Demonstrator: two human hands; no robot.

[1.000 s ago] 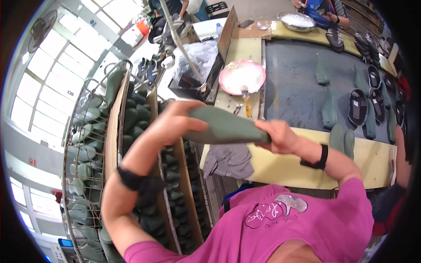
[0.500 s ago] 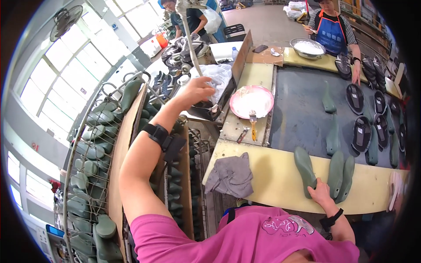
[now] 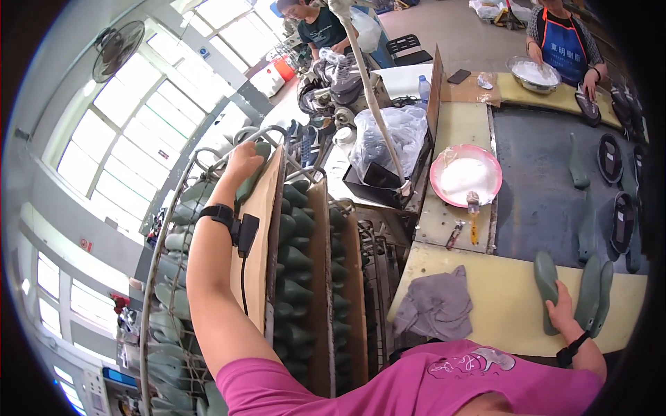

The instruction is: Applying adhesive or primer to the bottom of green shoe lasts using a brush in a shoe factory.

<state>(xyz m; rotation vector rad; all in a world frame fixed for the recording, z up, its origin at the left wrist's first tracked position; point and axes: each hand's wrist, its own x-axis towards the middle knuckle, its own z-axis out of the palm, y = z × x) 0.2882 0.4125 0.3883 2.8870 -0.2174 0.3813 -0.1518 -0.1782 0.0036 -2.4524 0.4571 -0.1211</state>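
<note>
My left hand (image 3: 244, 163) is at the top of the wire rack (image 3: 148, 312), its fingers closed round a green shoe last (image 3: 254, 175) beside an upright brown board. At the near table, my right hand (image 3: 562, 312) grips the heel end of another green shoe last (image 3: 544, 269), which lies on the pale yellow tabletop (image 3: 499, 305). Just right of that hand, two more lasts (image 3: 590, 290) lie side by side. Many green lasts (image 3: 294, 260) fill the rack's rows between boards.
A crumpled grey cloth (image 3: 436, 305) lies on the near table. Beyond it are a pink-rimmed plate (image 3: 454, 154) of white paste and a brush (image 3: 474, 222). Dark shoe parts (image 3: 622, 222) rest on the grey surface. Across the table, a co-worker (image 3: 563, 43) stands by a metal bowl (image 3: 533, 75).
My left hand has moved left from beside the plastic bag to the last on the rack. The view has swung left. My right hand stays on its last.
</note>
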